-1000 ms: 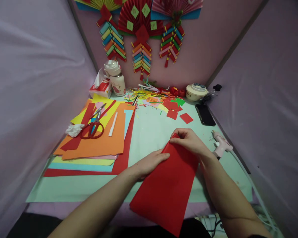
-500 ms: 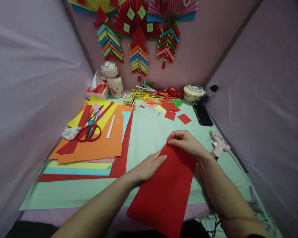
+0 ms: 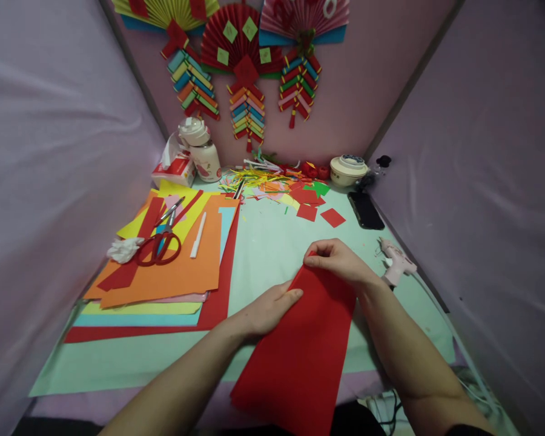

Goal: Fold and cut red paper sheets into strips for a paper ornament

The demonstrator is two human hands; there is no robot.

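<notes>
A large piece of red paper (image 3: 304, 345) slants down over the table's front edge, held by both hands. My left hand (image 3: 275, 307) grips its left edge, thumb on top and the other fingers hidden beneath. At the paper's top corner, my right hand (image 3: 329, 257) pinches the edge between thumb and curled fingers. To the left, red-handled scissors (image 3: 163, 242) and a white pen (image 3: 198, 235) lie on a stack of coloured paper (image 3: 200, 272).
Red squares (image 3: 333, 218), paper strips (image 3: 258, 180), a bottle (image 3: 204, 158) and a tissue box (image 3: 177, 171) sit farther back. On the right are a lidded bowl (image 3: 347, 171), a phone (image 3: 366, 211) and a glue gun (image 3: 396, 261). Paper fans (image 3: 240, 42) hang on the wall.
The view has shifted slightly, so the table items appear a little farther left. Both hands keep their hold on the red paper, with barely any movement.
</notes>
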